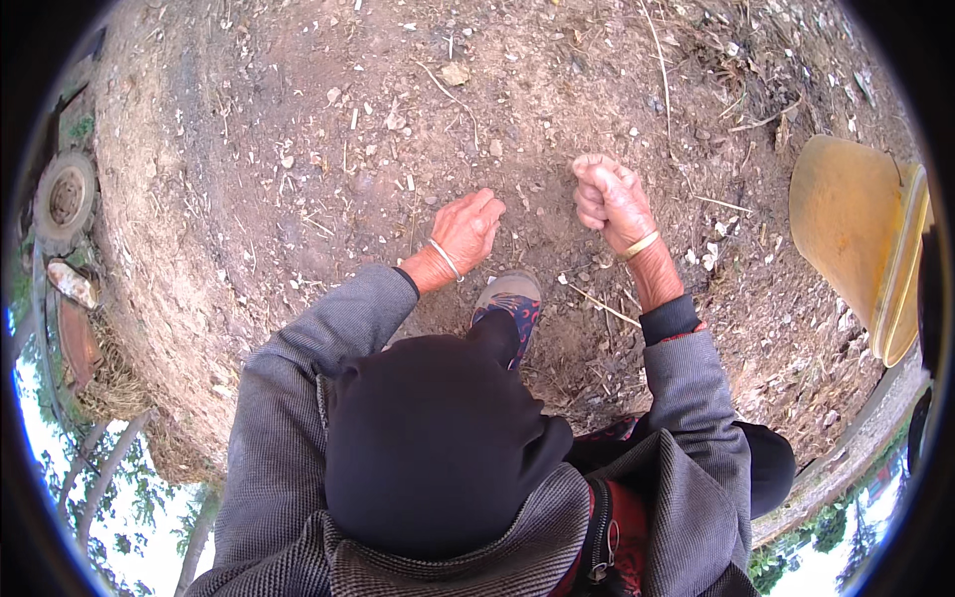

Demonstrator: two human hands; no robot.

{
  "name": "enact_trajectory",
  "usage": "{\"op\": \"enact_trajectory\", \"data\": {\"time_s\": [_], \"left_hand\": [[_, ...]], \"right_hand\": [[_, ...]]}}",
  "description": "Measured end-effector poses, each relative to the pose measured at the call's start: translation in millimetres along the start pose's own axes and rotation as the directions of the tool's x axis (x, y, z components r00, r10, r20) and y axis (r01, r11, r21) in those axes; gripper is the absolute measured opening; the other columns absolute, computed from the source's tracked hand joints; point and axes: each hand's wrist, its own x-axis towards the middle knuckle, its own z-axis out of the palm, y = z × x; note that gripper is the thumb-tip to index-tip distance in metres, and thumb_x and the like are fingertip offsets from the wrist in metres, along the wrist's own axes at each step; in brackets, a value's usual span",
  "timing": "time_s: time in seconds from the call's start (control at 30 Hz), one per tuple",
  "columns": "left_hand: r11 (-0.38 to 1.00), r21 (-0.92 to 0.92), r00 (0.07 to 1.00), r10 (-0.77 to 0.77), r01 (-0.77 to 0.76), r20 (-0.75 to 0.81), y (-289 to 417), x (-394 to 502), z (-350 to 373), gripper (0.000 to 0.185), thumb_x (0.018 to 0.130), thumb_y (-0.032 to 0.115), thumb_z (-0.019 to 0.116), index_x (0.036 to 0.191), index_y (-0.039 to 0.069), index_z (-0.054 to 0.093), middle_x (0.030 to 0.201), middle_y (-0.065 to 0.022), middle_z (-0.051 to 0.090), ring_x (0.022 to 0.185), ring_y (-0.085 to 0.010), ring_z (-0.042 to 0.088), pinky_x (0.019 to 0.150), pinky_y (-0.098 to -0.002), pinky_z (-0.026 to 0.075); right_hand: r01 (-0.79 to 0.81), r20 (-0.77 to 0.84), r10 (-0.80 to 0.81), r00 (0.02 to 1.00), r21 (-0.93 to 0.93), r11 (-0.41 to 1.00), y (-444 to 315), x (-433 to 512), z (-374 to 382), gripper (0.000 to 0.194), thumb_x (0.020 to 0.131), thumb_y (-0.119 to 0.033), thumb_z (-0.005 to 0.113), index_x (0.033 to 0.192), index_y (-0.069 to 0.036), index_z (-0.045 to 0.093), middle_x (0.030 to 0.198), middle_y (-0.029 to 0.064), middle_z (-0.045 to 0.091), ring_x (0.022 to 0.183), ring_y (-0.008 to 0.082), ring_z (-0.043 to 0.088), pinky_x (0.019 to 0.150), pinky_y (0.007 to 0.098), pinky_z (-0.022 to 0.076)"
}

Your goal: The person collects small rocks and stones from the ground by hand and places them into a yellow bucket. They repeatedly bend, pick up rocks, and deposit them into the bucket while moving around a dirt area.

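My left hand (466,230), with a thin bangle at its wrist, is above the bare soil (313,179) just beyond the tip of a patterned shoe (513,302). Its back faces me and the fingers curl under, so whatever lies beneath them is hidden. To its right, my right hand (612,195) is closed in a fist, thumb laid over the bent fingers, with a pale bangle (639,245) at the wrist. No object sticks out of the fist. Small pale chips and dry stalks (604,304) lie on the soil around both hands.
A yellow plastic bucket (839,231) stands to the right. Darker litter and twigs (753,104) lie at upper right. Along the left edge are a tyred wheel (66,195), a rusty metal piece (78,343) and dry straw (116,384). A pale ledge (835,463) runs at lower right.
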Motion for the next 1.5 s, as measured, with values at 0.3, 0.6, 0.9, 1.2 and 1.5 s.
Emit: {"op": "enact_trajectory", "data": {"time_s": [0.3, 0.6, 0.9, 1.2, 1.5], "left_hand": [[0.997, 0.080, 0.992, 0.003, -0.013, 0.126, -1, 8, -1, 0.012, 0.075, 0.004, 0.058, 0.084, 0.004, 0.050, 0.083, -0.0130, 0.051, 0.076, -0.0341, 0.058, 0.062, -0.0445, 0.048], [0.933, -0.302, 0.960, -0.117, 0.194, 0.256, -11, 10, -23, 0.009, 0.081, 0.009, 0.058, 0.087, 0.003, 0.056, 0.073, -0.0104, 0.060, 0.065, -0.0228, 0.063, 0.056, -0.0354, 0.049], [0.377, -0.675, 0.773, -0.321, 0.634, 0.547, -18, 22, -45, 0.008, 0.081, 0.004, 0.061, 0.088, -0.001, 0.059, 0.068, -0.0064, 0.063, 0.056, -0.0138, 0.064, 0.047, -0.0260, 0.051], [0.384, -0.725, 0.820, -0.287, 0.571, 0.495, -16, 62, -65, 0.007, 0.078, -0.002, 0.059, 0.085, -0.003, 0.059, 0.069, -0.0085, 0.063, 0.053, -0.0152, 0.063, 0.043, -0.0276, 0.052], [0.342, -0.760, 0.833, -0.263, 0.553, 0.487, 5, 86, -75, 0.009, 0.081, 0.000, 0.060, 0.089, -0.003, 0.059, 0.072, -0.0102, 0.064, 0.057, -0.0166, 0.064, 0.047, -0.0280, 0.053]], "right_hand": [[0.185, 0.036, -0.190, 0.981, 0.105, 0.977, -11, 3, -10, 0.019, 0.090, -0.017, 0.058, 0.100, -0.001, 0.058, 0.087, 0.0060, 0.062, 0.067, 0.0133, 0.059, 0.059, 0.0279, 0.0509], [-0.027, -0.176, -0.772, 0.611, -0.979, 0.202, -86, 60, -13, 0.019, 0.082, -0.024, 0.061, 0.099, -0.019, 0.065, 0.082, 0.0128, 0.067, 0.082, 0.0346, 0.064, 0.071, 0.0446, 0.0496], [-0.085, 0.092, -0.749, 0.656, -0.977, -0.194, -95, 65, -16, 0.010, 0.082, -0.022, 0.061, 0.087, -0.013, 0.058, 0.082, 0.0118, 0.065, 0.075, 0.0361, 0.063, 0.064, 0.0466, 0.0495], [-0.029, 0.026, -0.808, 0.589, -0.998, -0.053, -85, 64, -21, 0.010, 0.083, -0.023, 0.061, 0.088, -0.014, 0.063, 0.082, 0.0120, 0.066, 0.076, 0.0343, 0.063, 0.065, 0.0442, 0.0492], [-0.088, 0.039, -0.736, 0.675, -0.987, -0.133, -86, 66, -23, 0.012, 0.084, -0.021, 0.059, 0.090, -0.011, 0.058, 0.081, 0.0164, 0.065, 0.075, 0.0386, 0.062, 0.066, 0.0474, 0.0489]]}}
